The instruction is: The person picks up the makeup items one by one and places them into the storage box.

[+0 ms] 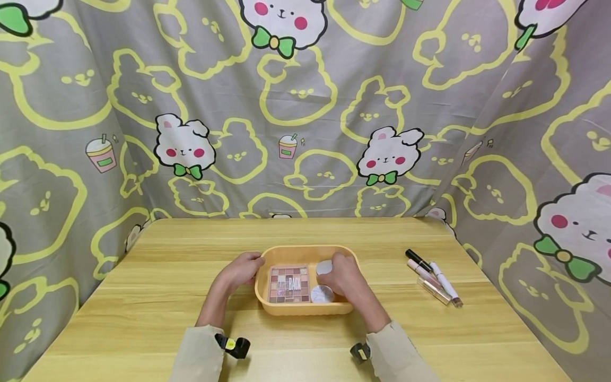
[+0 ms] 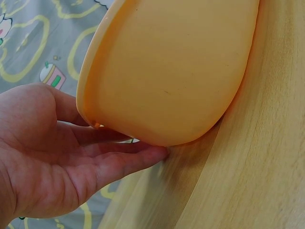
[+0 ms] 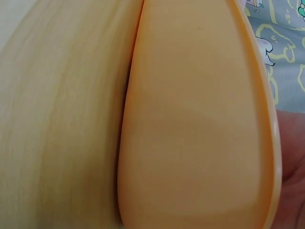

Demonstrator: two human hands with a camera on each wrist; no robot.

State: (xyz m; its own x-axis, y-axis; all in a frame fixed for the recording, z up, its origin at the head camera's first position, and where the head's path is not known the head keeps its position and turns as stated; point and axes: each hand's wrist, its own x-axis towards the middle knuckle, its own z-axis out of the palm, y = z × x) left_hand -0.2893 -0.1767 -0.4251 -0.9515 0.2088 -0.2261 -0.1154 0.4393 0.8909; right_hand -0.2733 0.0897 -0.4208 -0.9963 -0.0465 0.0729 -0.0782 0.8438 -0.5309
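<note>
A yellow-orange plastic tray (image 1: 312, 309) with rounded corners sits on the wooden table. My left hand (image 1: 241, 269) holds its left end, thumb at the rim and fingers against the outer wall, as the left wrist view shows. Inside the tray lies a square eyeshadow palette (image 1: 289, 285) with a grid of colours. Beside it rests a round, pale marbled compact (image 1: 322, 294). My right hand (image 1: 345, 275) reaches over the rim into the right part, thumb and forefinger at the edge of a second pale round compact (image 1: 324, 267), which they seem to pinch. Its other fingertips are hidden.
Right of the tray, several slim cosmetic tubes lie together: a black one (image 1: 418, 260), a pink one (image 1: 420, 269), a white one (image 1: 444, 281) and a clear-cased one (image 1: 434, 291). Patterned curtains (image 1: 305, 175) stand behind and beside the table (image 1: 191, 339).
</note>
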